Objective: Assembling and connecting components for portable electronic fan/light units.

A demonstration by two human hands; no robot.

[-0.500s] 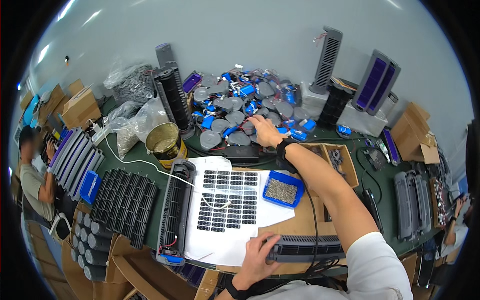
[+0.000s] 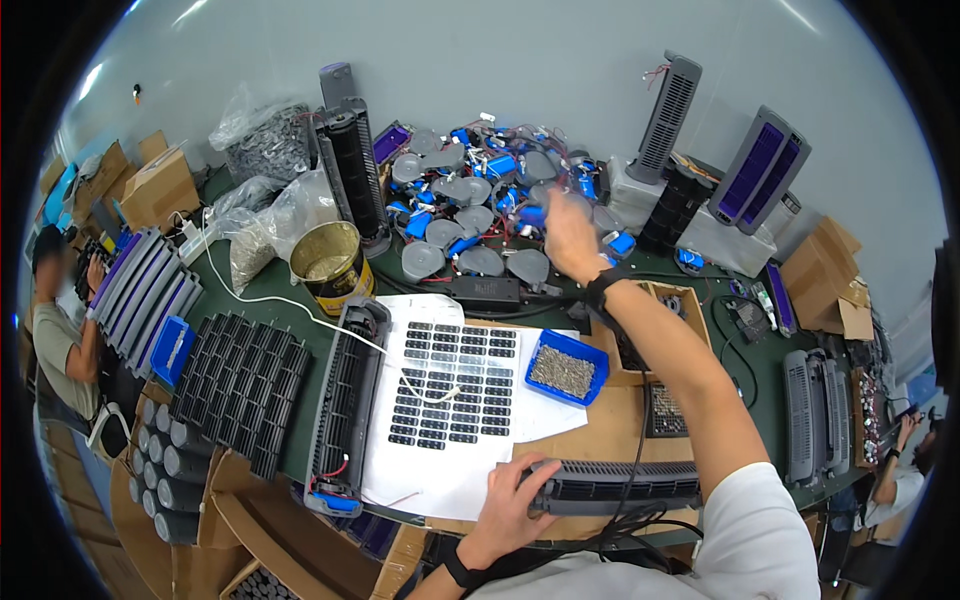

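Note:
Across the left end of a long dark grey slotted tower-fan housing [image 2: 620,484] curl the fingers of my left hand [image 2: 510,505]. The housing lies lengthwise along the near table edge. My right hand [image 2: 572,240] is stretched out to the right side of a heap of grey round-ended parts [image 2: 480,262] and blue-wrapped packs [image 2: 620,243] with wires. Motion smears its fingers, and a blurred blue shape shows beside them. Whether it grips anything cannot be made out. A white sheet with rows of black labels [image 2: 437,375] lies left of my right forearm.
A blue tray [image 2: 598,385] of small metal parts stands beside the sheet, near a wooden box [image 2: 700,318]. Another slotted housing [image 2: 345,420] lies left. Behind are a yellow-black tin [image 2: 350,285] and an upright black housing [image 2: 350,190]. Cables cross the table. A co-worker [image 2: 65,340] is far left.
My right hand has moved right over the heap, and its fingers have become blurred. My left hand keeps its hold on the housing. The view has shifted slightly.

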